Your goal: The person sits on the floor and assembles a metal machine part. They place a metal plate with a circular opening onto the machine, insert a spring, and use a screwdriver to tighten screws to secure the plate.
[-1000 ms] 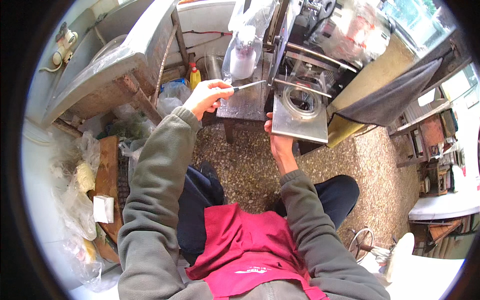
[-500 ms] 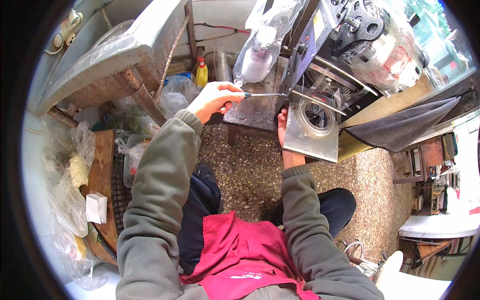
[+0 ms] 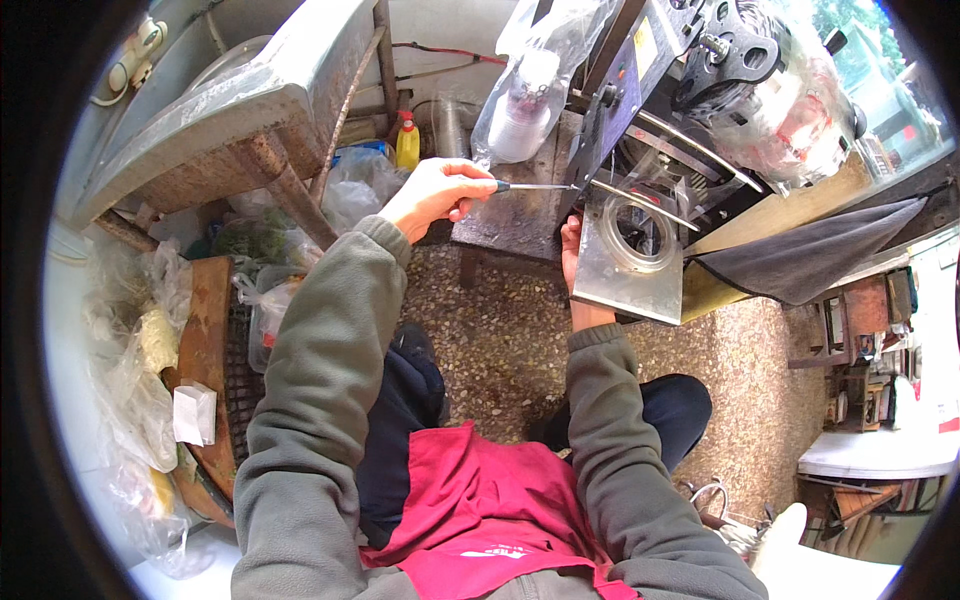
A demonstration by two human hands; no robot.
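My left hand [image 3: 440, 197] is closed around the dark handle of a screwdriver [image 3: 537, 187]. Its thin metal shaft points right, and the tip meets the lower edge of the machine's dark panel [image 3: 618, 100]. My right hand [image 3: 572, 258] reaches up beside and partly behind a square metal plate [image 3: 625, 292], which has a clear round ring [image 3: 655, 262] set in it. Its fingers look curled near the plate's left edge; what they grip is hidden. A slim metal rod [image 3: 645, 207] crosses over the plate.
A bagged bottle [image 3: 525, 110] stands on a low dark bench [image 3: 505, 232]. A yellow spray bottle [image 3: 407, 145] is behind my left hand. A worn metal table [image 3: 215, 150] is at the left. A grey cloth [image 3: 815, 250] hangs right of the plate. Plastic bags [image 3: 125, 390] lie far left.
The whole view has shifted slightly, with things sitting a little further right. The screwdriver tip stays at the panel's lower edge, and both hands keep about the same pose.
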